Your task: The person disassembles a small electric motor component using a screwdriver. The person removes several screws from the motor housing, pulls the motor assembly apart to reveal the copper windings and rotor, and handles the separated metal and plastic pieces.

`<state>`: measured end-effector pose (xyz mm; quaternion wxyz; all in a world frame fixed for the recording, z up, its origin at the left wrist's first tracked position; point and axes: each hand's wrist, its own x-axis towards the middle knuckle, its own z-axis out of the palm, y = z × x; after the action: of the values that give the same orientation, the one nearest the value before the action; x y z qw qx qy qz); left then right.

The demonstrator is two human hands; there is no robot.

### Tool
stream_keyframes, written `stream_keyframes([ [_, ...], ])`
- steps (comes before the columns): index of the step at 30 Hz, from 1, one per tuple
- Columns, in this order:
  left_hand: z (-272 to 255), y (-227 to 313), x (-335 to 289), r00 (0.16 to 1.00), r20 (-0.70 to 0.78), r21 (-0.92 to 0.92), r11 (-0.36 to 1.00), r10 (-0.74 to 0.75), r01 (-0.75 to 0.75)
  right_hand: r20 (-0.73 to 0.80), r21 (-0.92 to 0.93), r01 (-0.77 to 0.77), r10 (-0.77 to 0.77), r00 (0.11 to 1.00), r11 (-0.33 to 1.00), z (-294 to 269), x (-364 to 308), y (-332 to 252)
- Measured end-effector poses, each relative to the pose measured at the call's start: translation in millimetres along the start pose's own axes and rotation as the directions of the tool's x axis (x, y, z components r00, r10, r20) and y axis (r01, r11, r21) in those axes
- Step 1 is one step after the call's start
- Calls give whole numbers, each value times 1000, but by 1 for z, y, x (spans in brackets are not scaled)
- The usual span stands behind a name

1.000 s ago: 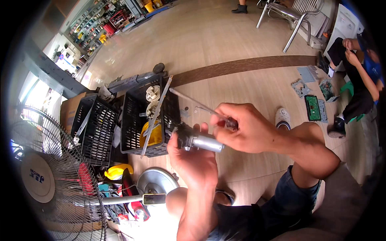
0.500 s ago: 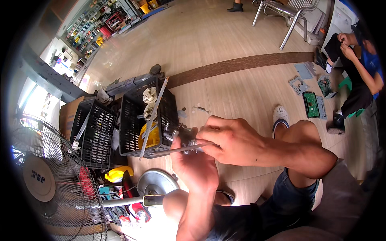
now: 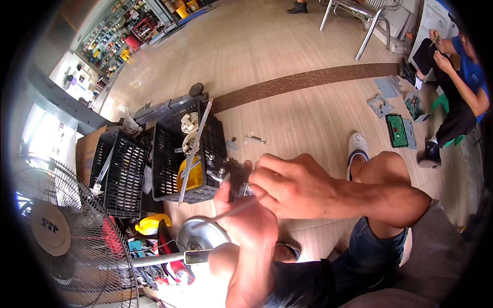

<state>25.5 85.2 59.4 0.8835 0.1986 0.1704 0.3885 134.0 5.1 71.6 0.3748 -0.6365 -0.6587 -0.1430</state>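
Observation:
In front of my knees, my left hand (image 3: pixel 249 226) is closed around a dark metal part (image 3: pixel 233 173) with small shiny studs on its far end. Its thumb lies along the side of the part. My right hand (image 3: pixel 295 185) meets the near side of that part, fingers bent and pinched together. Out of the right hand's grip a thin grey metal rod-like tool (image 3: pixel 233 211) slants down to the left across my left palm, smeared by motion. The right fingers hide the tool's other end and where it touches the part.
Black plastic crates (image 3: pixel 159 174) stand left, one with a long metal strip (image 3: pixel 196 149) across it. A standing fan (image 3: pixel 51 226) is at lower left, beside a round metal disc (image 3: pixel 203 236). At right, a seated person (image 3: pixel 470 82) has circuit boards (image 3: pixel 397 131) on the floor nearby.
The tool in my right hand has swung, its free end dropping from the crate's edge toward the round disc. The metal part has tilted slightly in my left hand.

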Motion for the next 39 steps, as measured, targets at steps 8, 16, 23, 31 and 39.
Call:
stream_keyframes([
  [8, -7, 6, -1, 990, 131, -126, 989, -56, 72, -90, -53, 91, -95, 991, 994, -3, -1, -10],
  [16, -5, 11, -3, 975, 220, -222, 971, -39, 89, -89, 96, 28, -20, 996, 995, -21, 0, -10],
  [23, -6, 14, -8, 981, 148, -215, 964, -127, 158, -108, 459, -229, 309, 945, 858, -13, 5, 24],
  [31, -16, 25, -22, 977, 148, -60, 984, -155, 165, 226, 736, -482, 498, 837, 476, -18, 10, 11],
  [39, -35, 64, -25, 993, 0, 141, 983, -118, 117, 483, 316, -671, 495, 723, 671, 50, -32, 75],
])
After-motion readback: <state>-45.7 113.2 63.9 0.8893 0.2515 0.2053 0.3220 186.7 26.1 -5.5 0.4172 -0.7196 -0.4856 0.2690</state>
